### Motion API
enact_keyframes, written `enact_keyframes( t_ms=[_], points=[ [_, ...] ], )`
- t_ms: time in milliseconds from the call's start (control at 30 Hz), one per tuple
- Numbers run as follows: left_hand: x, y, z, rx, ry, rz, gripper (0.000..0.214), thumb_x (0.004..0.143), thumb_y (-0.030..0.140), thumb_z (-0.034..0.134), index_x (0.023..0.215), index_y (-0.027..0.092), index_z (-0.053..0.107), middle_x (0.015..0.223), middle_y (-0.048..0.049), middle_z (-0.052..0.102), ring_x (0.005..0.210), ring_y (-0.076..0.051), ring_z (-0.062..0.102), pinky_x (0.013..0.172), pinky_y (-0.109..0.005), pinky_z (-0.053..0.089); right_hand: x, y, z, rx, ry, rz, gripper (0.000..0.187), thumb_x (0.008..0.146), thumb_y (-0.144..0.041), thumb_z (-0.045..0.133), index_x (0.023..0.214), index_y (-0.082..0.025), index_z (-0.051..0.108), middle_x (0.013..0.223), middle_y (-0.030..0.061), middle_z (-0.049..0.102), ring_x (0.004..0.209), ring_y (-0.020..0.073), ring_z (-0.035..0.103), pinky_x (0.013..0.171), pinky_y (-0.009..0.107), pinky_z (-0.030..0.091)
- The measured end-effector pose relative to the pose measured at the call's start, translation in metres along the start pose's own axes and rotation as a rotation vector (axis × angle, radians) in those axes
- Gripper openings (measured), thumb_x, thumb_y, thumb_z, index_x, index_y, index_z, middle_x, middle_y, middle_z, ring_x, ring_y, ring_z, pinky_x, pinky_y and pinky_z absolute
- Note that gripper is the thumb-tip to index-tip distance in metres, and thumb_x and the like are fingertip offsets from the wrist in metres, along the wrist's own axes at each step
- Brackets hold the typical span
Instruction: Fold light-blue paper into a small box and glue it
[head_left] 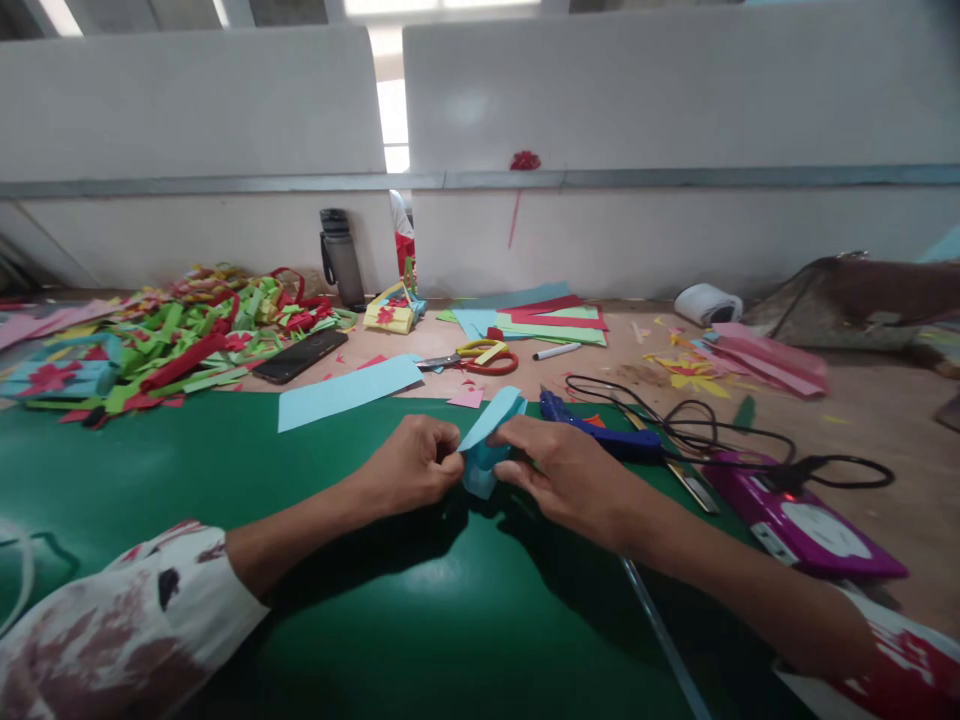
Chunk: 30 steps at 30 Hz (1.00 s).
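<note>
Both my hands meet over the green cutting mat (225, 480), pinching a folded piece of light blue paper (487, 430). My left hand (412, 465) is closed on its left edge. On the right side, my right hand (562, 470) grips it with fingers pressed together. One strip of the paper curls upward between the hands. A blue glue gun (600, 435) lies just right of my right hand, its black cord (720, 430) looping away.
A light blue paper strip (349, 392), scissors (480, 358), a white marker (556, 351) and a black phone (300, 356) lie beyond the mat. Cut paper scraps (172, 335) pile at left. Coloured sheets (547, 318), a dark bottle (341, 258), a purple device (802, 520) and a tape roll (705, 303) sit nearby.
</note>
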<state>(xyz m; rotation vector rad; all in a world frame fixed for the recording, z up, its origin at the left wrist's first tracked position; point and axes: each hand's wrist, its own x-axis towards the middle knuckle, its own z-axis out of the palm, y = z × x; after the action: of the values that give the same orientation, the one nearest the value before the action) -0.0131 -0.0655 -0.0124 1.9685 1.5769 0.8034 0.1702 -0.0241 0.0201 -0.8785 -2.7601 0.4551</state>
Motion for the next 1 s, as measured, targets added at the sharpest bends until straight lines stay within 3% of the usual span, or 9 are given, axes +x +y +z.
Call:
enact_keyframes(
  t_ms=[167, 400, 533, 733, 1000],
  points=[
    [0.002, -0.005, -0.004, -0.024, -0.052, -0.006, 0.02, 0.069, 0.011, 0.042, 0.05, 0.016, 0.04, 0.046, 0.005, 0.041, 0.042, -0.006, 0.037, 0.041, -0.019, 0.021, 0.004, 0.013, 0.002, -0.063, -0.001, -0.012, 0.014, 0.08, -0.005, 0.048, 0.079, -0.015, 0.057, 0.08, 0.004, 0.058, 0.071, 0.0127, 0.053, 0.063, 0.023, 0.036],
    [0.002, -0.01, -0.014, -0.073, -0.037, 0.018, 0.007, 0.075, 0.014, 0.051, 0.068, 0.015, 0.05, 0.054, 0.0051, 0.048, 0.05, -0.008, 0.043, 0.047, -0.019, 0.03, 0.007, 0.015, 0.01, -0.168, 0.025, -0.005, 0.017, 0.085, -0.01, 0.044, 0.075, -0.016, 0.057, 0.076, 0.0033, 0.06, 0.067, 0.012, 0.053, 0.063, 0.023, 0.034],
    [0.002, -0.012, -0.022, -0.092, -0.055, 0.022, 0.009, 0.07, 0.014, 0.058, 0.066, 0.015, 0.051, 0.055, 0.0056, 0.048, 0.052, -0.008, 0.042, 0.049, -0.019, 0.032, 0.005, 0.013, 0.013, -0.218, 0.036, -0.027, 0.019, 0.086, -0.01, 0.042, 0.074, -0.016, 0.056, 0.075, 0.0032, 0.059, 0.066, 0.0121, 0.052, 0.061, 0.024, 0.033],
    [0.003, -0.021, -0.016, -0.143, -0.102, -0.004, 0.009, 0.069, 0.018, 0.063, 0.071, 0.014, 0.056, 0.064, 0.0015, 0.059, 0.059, -0.011, 0.052, 0.053, -0.021, 0.037, 0.002, 0.01, 0.018, -0.196, 0.081, -0.033, 0.018, 0.085, -0.011, 0.043, 0.073, -0.016, 0.054, 0.071, 0.001, 0.057, 0.062, 0.0108, 0.049, 0.058, 0.024, 0.031],
    [0.004, -0.021, -0.015, -0.22, -0.143, -0.044, 0.019, 0.069, 0.021, 0.065, 0.083, 0.013, 0.054, 0.065, 0.002, 0.058, 0.056, -0.01, 0.053, 0.05, -0.02, 0.039, 0.001, 0.008, 0.021, -0.209, 0.103, -0.024, 0.018, 0.084, -0.012, 0.043, 0.07, -0.016, 0.054, 0.064, -0.0006, 0.053, 0.056, 0.0101, 0.043, 0.054, 0.025, 0.027]
  ],
)
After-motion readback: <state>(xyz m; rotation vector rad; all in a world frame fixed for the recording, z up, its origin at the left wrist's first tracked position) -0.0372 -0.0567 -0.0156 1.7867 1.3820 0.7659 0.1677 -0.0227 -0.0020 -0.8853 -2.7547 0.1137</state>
